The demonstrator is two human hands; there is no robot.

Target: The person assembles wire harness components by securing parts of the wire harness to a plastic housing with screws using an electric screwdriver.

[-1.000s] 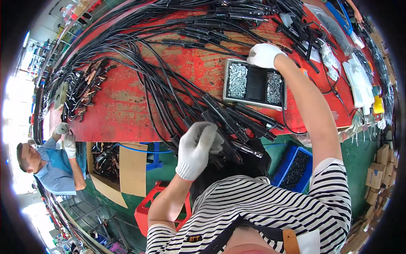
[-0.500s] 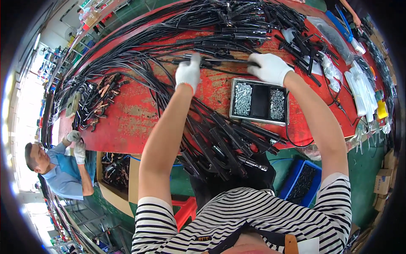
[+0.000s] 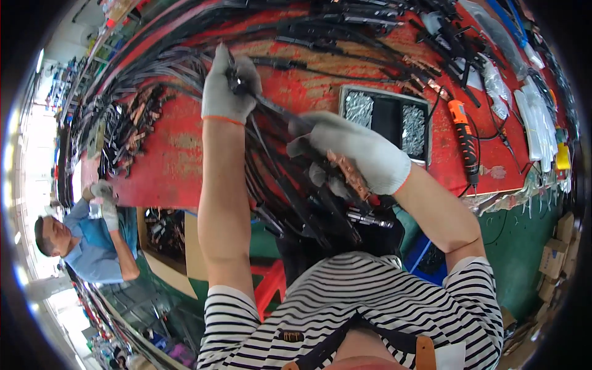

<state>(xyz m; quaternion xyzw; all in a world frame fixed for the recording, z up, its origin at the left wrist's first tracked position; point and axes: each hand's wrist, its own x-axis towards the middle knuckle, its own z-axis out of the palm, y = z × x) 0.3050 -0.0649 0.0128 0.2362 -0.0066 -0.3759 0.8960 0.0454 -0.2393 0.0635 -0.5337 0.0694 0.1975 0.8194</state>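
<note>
My left hand (image 3: 229,86), in a white glove with an orange cuff edge, is closed round a black cable (image 3: 271,108) near the table's middle. That cable runs down right to my right hand (image 3: 361,145), likewise gloved, whose fingers are curled and partly smeared by motion. A copper jaw piece (image 3: 348,176) shows at the palm of the right hand, which appears wrapped round it and its black handle. Beneath both hands, several black handles (image 3: 296,197) with cables hang over the near table edge. One bears a shiny metal end (image 3: 370,219).
A metal tray (image 3: 385,91) of screws stands behind my right hand. Right of it lies an orange and black power screwdriver (image 3: 461,126). Black cables (image 3: 166,58) cover the far side; copper parts (image 3: 145,117) lie left. A co-worker (image 3: 92,240) sits at left.
Both hands have come nearer, the left also leftward, from a cable stretched between them. The copper piece now shows by the right hand. The screwdriver's place, earlier behind my right arm, is uncovered.
</note>
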